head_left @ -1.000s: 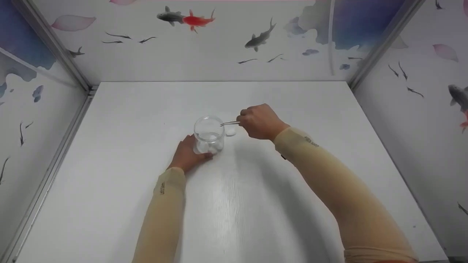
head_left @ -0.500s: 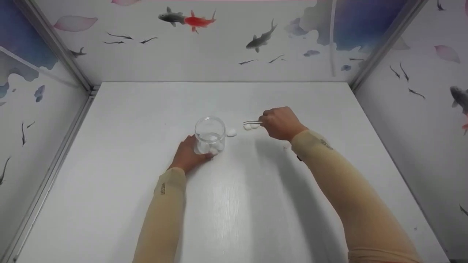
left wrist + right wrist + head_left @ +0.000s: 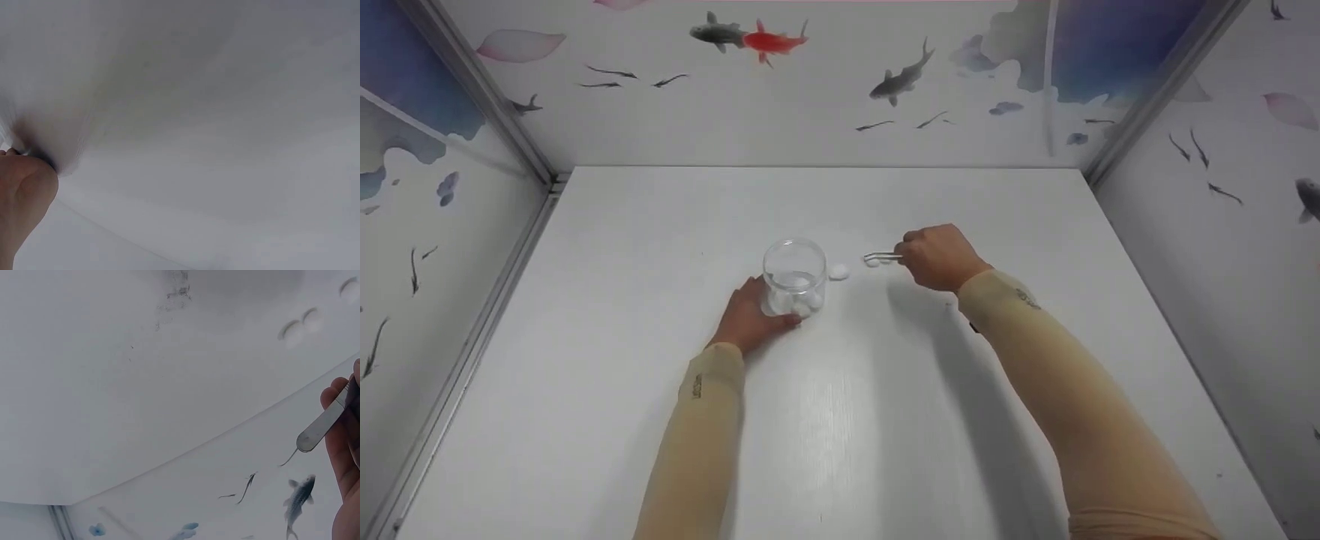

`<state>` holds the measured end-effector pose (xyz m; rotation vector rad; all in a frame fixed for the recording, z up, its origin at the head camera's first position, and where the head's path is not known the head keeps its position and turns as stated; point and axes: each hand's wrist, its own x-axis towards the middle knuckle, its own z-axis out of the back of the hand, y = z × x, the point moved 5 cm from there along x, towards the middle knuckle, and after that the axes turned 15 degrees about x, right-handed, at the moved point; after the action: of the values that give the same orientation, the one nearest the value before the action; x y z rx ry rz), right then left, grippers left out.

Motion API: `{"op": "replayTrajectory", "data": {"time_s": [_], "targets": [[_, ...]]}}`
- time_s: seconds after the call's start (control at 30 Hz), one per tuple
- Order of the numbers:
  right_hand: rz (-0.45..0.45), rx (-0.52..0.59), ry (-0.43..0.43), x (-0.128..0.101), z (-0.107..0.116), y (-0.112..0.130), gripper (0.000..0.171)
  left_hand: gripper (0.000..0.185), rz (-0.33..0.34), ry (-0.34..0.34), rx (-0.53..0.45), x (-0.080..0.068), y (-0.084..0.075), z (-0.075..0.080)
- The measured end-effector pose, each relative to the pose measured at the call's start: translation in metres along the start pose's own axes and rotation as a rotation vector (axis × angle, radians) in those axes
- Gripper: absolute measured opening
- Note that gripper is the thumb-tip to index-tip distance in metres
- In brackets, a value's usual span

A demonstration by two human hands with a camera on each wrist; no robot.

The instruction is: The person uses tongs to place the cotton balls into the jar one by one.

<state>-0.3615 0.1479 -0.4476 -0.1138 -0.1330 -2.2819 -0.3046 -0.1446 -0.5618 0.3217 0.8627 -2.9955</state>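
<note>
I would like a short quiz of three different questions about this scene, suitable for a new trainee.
1. True or false: the left hand holds the glass jar at its base.
2. Multiple choice: what does the right hand grip? A) a spoon B) metal tweezers C) a lid
3. Short answer: where does the loose cotton ball nearest the jar lie?

Key
1. True. The jar stands upright on the white table, with white balls inside.
2. B. The tips are at another small white ball on the table.
3. On the table, just right of the jar, between it and the tweezers.
</note>
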Motion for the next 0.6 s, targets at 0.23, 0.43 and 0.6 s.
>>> {"op": "replayTrajectory", "data": {"time_s": [0.23, 0.43, 0.6], "targets": [[-0.009, -0.003, 0.04, 0.012, -0.01, 0.005, 0.01, 0.107, -0.016, -0.015, 0.003, 0.001, 0.0, 0.0], [-0.01, 0.0, 0.068, 0.02, -0.022, 0.008, 0.01, 0.107, -0.021, -0.011, 0.017, 0.0, -0.002, 0.001], [-0.007, 0.006, 0.075, 0.028, -0.028, 0.011, 0.01, 0.108, -0.012, -0.007, 0.016, -0.001, -0.001, 0.001]]}}
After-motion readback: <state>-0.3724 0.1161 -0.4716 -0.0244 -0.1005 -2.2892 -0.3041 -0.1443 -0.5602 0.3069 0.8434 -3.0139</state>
